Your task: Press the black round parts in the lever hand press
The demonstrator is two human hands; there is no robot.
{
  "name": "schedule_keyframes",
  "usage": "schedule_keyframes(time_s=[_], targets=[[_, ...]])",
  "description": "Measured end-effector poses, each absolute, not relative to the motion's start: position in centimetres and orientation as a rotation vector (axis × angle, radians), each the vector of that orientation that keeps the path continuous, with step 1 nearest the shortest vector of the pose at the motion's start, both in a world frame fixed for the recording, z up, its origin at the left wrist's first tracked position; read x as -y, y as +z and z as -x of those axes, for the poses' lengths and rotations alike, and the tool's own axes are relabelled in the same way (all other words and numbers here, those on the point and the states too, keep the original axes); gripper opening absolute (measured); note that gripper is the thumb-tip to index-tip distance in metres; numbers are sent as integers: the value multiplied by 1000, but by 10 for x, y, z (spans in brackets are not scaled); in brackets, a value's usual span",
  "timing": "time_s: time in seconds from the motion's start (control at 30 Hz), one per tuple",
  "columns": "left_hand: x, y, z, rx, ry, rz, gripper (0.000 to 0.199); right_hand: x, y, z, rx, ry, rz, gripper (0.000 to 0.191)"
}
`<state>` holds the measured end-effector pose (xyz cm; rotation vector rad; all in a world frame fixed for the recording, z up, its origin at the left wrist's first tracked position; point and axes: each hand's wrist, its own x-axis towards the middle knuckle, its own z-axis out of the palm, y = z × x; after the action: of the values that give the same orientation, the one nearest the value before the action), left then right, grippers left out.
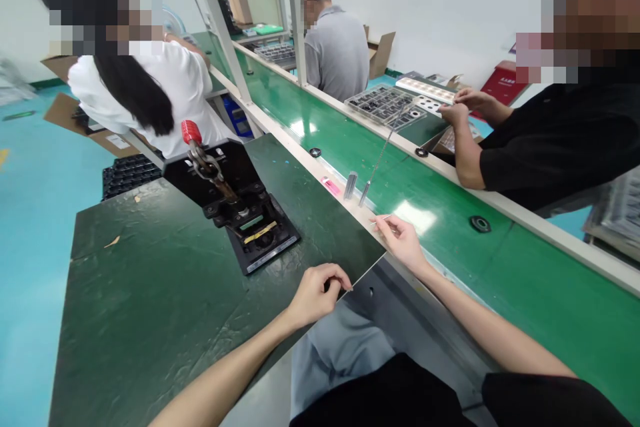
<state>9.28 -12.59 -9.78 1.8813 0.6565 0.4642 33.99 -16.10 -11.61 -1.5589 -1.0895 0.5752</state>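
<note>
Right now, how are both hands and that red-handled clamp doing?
Right hand pinching a slim, pale rod. Left hand curled at green table's edge, grip unclear. Red-handled clamp standing untouched; only tabletop between it and left hand.

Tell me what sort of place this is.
Most likely a factory assembly line: round black parts lie on a long green belt, a divided tray sits beside it, and a black hand press stands on the table.
</note>
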Motion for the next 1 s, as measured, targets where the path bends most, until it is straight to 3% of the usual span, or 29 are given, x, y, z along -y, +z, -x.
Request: schedule_keyframes(time_s=[0.43, 1.0], targets=[[127, -96, -91, -644, 464, -1910, 31, 163, -117, -343, 1364, 321, 1683, 42], [131, -97, -92, -625, 482, -1919, 32, 169, -123, -349, 1152, 434, 1672, 50]])
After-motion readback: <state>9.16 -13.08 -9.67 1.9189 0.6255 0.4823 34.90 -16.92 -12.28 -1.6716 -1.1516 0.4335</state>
